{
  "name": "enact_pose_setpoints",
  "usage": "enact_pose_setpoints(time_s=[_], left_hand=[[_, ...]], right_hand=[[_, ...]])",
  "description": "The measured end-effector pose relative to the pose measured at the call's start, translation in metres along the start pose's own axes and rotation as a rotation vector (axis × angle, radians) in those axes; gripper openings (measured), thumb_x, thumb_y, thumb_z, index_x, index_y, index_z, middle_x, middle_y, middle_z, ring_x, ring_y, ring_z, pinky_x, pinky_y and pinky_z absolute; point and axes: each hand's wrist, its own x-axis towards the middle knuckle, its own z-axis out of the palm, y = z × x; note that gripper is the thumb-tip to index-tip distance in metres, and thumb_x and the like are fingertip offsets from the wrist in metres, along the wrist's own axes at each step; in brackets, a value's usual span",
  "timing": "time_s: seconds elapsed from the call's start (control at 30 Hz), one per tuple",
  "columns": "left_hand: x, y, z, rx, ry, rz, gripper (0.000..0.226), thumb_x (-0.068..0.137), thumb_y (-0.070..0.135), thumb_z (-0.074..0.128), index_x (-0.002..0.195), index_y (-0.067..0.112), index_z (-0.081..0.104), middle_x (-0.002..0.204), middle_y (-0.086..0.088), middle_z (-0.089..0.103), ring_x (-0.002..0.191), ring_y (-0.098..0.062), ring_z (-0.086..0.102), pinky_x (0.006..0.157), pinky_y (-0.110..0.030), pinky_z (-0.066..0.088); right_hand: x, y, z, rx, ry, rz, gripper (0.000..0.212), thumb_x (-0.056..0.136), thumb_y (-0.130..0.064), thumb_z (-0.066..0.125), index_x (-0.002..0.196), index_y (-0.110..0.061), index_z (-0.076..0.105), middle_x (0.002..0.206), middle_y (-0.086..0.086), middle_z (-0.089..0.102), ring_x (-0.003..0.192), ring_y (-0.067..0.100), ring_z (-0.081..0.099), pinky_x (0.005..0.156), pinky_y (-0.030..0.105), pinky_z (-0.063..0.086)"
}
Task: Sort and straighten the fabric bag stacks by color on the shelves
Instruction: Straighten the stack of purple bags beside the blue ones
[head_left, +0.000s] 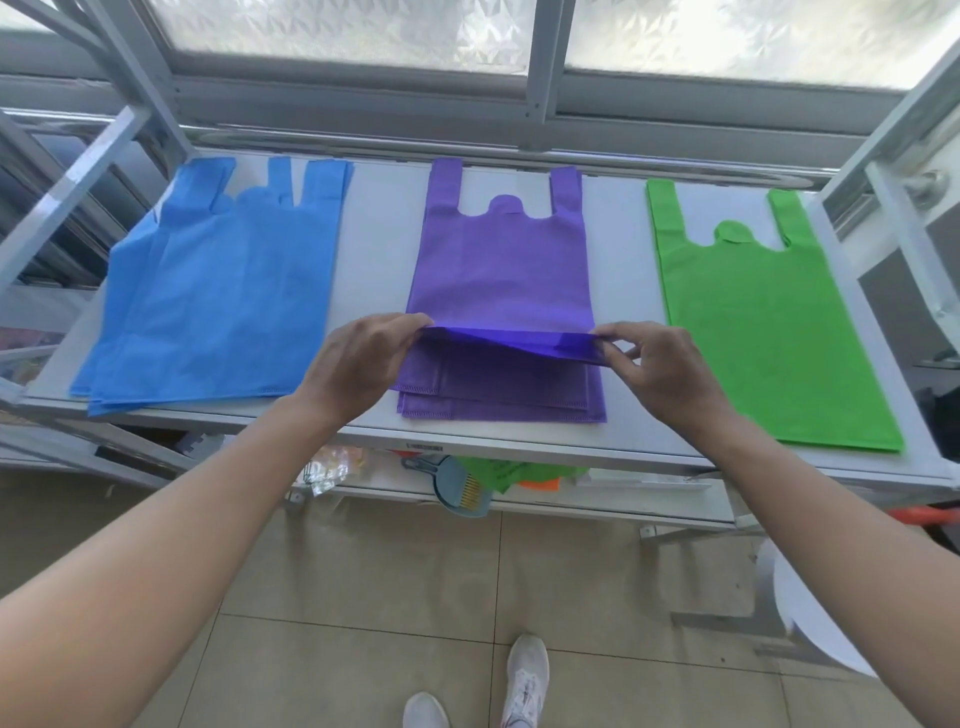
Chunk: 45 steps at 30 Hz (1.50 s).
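Three stacks of fabric bags lie on the white shelf top (374, 260), handles toward the window. The blue stack (218, 291) at the left is fanned out and uneven. In the middle lies the purple stack (501, 270), its lower layers offset near the front edge. The green stack (769, 322) lies flat at the right. My left hand (358, 358) pinches the left bottom corner of the top purple bag (519, 340), and my right hand (654, 364) pinches its right bottom corner. That bottom edge is lifted off the stack.
The shelf's metal frame (93, 156) rises at the left and right, with a window behind. A lower shelf (613, 499) holds a dustpan (457, 486), clear packaging and green and orange items. A white round object (810, 618) stands on the tiled floor at the right.
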Motion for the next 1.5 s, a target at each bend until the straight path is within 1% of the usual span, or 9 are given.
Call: enact_pose_setpoints(time_s=[0.2, 0.27, 0.4, 0.57, 0.83, 0.93, 1.07, 1.3, 1.5], left_hand=[[-0.005, -0.001, -0.004, -0.083, -0.040, -0.043, 0.023, 0.107, 0.036, 0.051, 0.112, 0.026, 0.071, 0.098, -0.004, 0.077, 0.086, -0.039, 0.068, 0.065, -0.044, 0.055], [-0.006, -0.001, -0.004, -0.082, -0.051, -0.068, 0.020, 0.107, 0.032, 0.055, 0.111, 0.025, 0.074, 0.094, -0.004, 0.076, 0.083, -0.040, 0.066, 0.064, -0.042, 0.053], [-0.008, -0.002, -0.003, -0.058, -0.051, -0.090, 0.018, 0.107, 0.034, 0.057, 0.110, 0.027, 0.074, 0.096, 0.000, 0.077, 0.084, -0.037, 0.067, 0.064, -0.042, 0.053], [-0.023, -0.001, 0.004, 0.041, -0.094, 0.027, 0.028, 0.105, 0.038, 0.047, 0.110, 0.024, 0.070, 0.109, 0.006, 0.074, 0.097, -0.029, 0.070, 0.063, -0.042, 0.057], [-0.041, -0.010, 0.028, 0.073, -0.098, 0.007, 0.031, 0.095, 0.019, 0.072, 0.126, 0.015, 0.073, 0.135, -0.002, 0.064, 0.123, -0.026, 0.059, 0.080, -0.046, 0.060], [-0.043, -0.008, 0.030, -0.037, -0.076, -0.133, 0.043, 0.091, 0.018, 0.076, 0.133, 0.015, 0.067, 0.133, 0.000, 0.061, 0.121, -0.025, 0.055, 0.091, -0.046, 0.056], [-0.044, -0.008, 0.028, -0.168, -0.067, -0.224, 0.042, 0.087, 0.013, 0.078, 0.127, 0.021, 0.068, 0.129, 0.005, 0.059, 0.119, -0.019, 0.057, 0.097, -0.037, 0.051], [-0.031, -0.006, 0.026, -0.416, 0.028, -0.447, 0.022, 0.093, 0.015, 0.077, 0.108, 0.030, 0.081, 0.103, 0.009, 0.065, 0.081, -0.006, 0.065, 0.073, -0.010, 0.045], [-0.017, -0.007, 0.021, -0.477, 0.113, -0.476, 0.020, 0.094, 0.016, 0.077, 0.108, 0.029, 0.082, 0.102, 0.004, 0.070, 0.091, -0.007, 0.069, 0.076, -0.008, 0.048]], right_hand=[[-0.010, 0.000, 0.003, 0.119, 0.004, 0.052, 0.018, 0.101, -0.018, 0.067, 0.114, -0.019, 0.079, 0.066, -0.039, 0.063, 0.051, -0.009, 0.058, 0.062, 0.009, 0.039], [-0.011, 0.001, 0.005, 0.160, 0.019, 0.065, 0.017, 0.101, -0.020, 0.067, 0.112, -0.017, 0.080, 0.083, -0.026, 0.074, 0.057, -0.016, 0.057, 0.063, 0.003, 0.039], [-0.012, 0.007, 0.007, 0.175, 0.020, 0.082, 0.014, 0.098, -0.027, 0.071, 0.109, -0.029, 0.080, 0.097, -0.010, 0.073, 0.084, -0.001, 0.065, 0.074, 0.014, 0.043], [-0.027, 0.023, 0.012, 0.152, -0.072, 0.068, 0.016, 0.093, -0.024, 0.076, 0.105, -0.035, 0.082, 0.091, -0.006, 0.064, 0.080, 0.009, 0.063, 0.078, 0.023, 0.049], [-0.043, 0.033, 0.022, 0.006, -0.109, -0.059, 0.019, 0.094, -0.022, 0.074, 0.112, -0.024, 0.082, 0.099, -0.007, 0.061, 0.085, 0.015, 0.063, 0.080, 0.041, 0.056], [-0.043, 0.031, 0.019, -0.052, -0.124, -0.062, 0.026, 0.093, -0.012, 0.068, 0.112, -0.025, 0.079, 0.101, -0.009, 0.059, 0.092, 0.012, 0.060, 0.084, 0.039, 0.055], [-0.043, 0.023, 0.016, -0.140, -0.149, -0.118, 0.019, 0.090, -0.033, 0.070, 0.108, -0.028, 0.072, 0.105, -0.012, 0.057, 0.103, 0.013, 0.056, 0.083, 0.041, 0.056], [-0.033, 0.012, 0.018, -0.159, -0.155, -0.025, 0.040, 0.085, -0.065, 0.070, 0.110, -0.035, 0.061, 0.095, -0.009, 0.048, 0.096, 0.011, 0.050, 0.078, 0.033, 0.049], [-0.022, 0.007, 0.022, -0.073, -0.007, 0.026, 0.032, 0.088, -0.017, 0.073, 0.113, -0.036, 0.070, 0.072, -0.009, 0.059, 0.066, 0.009, 0.057, 0.064, 0.037, 0.053]])
